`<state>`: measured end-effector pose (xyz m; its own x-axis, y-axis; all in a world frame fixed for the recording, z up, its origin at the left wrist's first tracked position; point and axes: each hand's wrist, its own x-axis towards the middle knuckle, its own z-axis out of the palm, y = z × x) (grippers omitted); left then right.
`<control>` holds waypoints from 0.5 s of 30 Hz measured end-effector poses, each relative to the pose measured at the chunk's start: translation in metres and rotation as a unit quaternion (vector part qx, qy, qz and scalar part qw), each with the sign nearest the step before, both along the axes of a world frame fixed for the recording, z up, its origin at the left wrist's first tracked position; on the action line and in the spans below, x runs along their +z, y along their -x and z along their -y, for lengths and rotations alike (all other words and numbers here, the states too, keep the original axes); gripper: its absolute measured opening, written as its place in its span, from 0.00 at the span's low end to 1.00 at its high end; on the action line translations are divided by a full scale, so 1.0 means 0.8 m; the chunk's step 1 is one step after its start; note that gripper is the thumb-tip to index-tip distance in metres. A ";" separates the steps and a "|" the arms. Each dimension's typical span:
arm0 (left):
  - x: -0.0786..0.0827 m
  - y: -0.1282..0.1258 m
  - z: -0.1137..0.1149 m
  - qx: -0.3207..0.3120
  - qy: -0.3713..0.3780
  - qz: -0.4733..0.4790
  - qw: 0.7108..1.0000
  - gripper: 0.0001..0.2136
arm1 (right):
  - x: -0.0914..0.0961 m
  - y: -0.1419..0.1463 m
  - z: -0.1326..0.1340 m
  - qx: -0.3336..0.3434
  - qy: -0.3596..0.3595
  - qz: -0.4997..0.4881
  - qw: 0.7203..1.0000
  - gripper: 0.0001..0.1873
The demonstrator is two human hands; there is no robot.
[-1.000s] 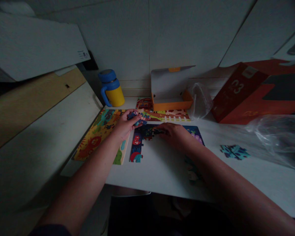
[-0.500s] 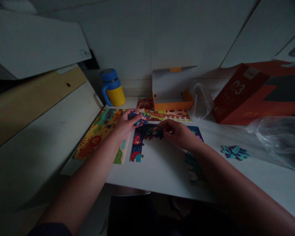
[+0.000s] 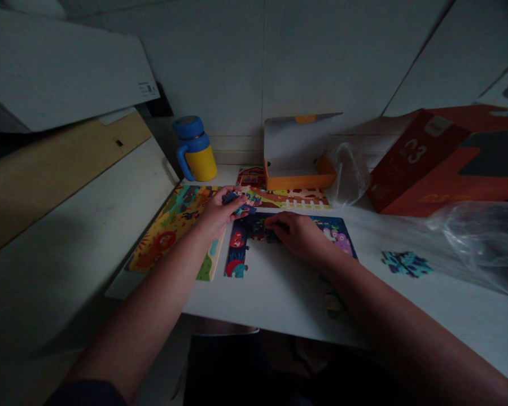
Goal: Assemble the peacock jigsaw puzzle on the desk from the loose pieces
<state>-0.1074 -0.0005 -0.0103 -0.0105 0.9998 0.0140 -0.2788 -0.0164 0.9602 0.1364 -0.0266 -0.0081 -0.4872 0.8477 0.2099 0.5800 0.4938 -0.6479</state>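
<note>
My left hand (image 3: 217,215) is closed around a small bunch of colourful jigsaw pieces (image 3: 246,204), held just above the table. Below it lies a partly joined dark-blue jigsaw puzzle (image 3: 237,241), with a top row and a left column showing a red creature. My right hand (image 3: 300,235) bends over that top row, thumb and fingers pinched at a dark puzzle piece (image 3: 272,237) on its lower edge. The fingers partly cover this piece. Purple figures show on the puzzle's right part, and my right forearm hides much of its right column.
A finished yellow puzzle (image 3: 169,228) lies left, and a farm puzzle (image 3: 275,198) behind. An open orange box (image 3: 300,181), a blue-and-yellow mug (image 3: 201,160), a large red box (image 3: 423,163), clear plastic bags (image 3: 482,237) and a pile of teal pieces (image 3: 406,263) stand around on the white table (image 3: 279,293).
My right hand has shifted slightly down and closer in against the puzzle's top row, uncovering the purple figures at right. My left hand stays almost still with its pieces.
</note>
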 end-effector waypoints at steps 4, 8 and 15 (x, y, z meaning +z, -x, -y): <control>-0.002 0.002 -0.002 -0.007 0.006 0.000 1.000 0.25 | -0.003 0.005 -0.005 -0.024 -0.021 0.005 0.999 0.11; -0.004 0.001 -0.003 -0.007 0.009 -0.002 1.000 0.25 | -0.006 0.009 -0.006 -0.053 -0.039 0.020 0.998 0.08; -0.005 0.000 -0.004 0.003 0.007 -0.008 1.000 0.25 | 0.000 0.007 -0.002 -0.037 -0.076 0.053 0.995 0.06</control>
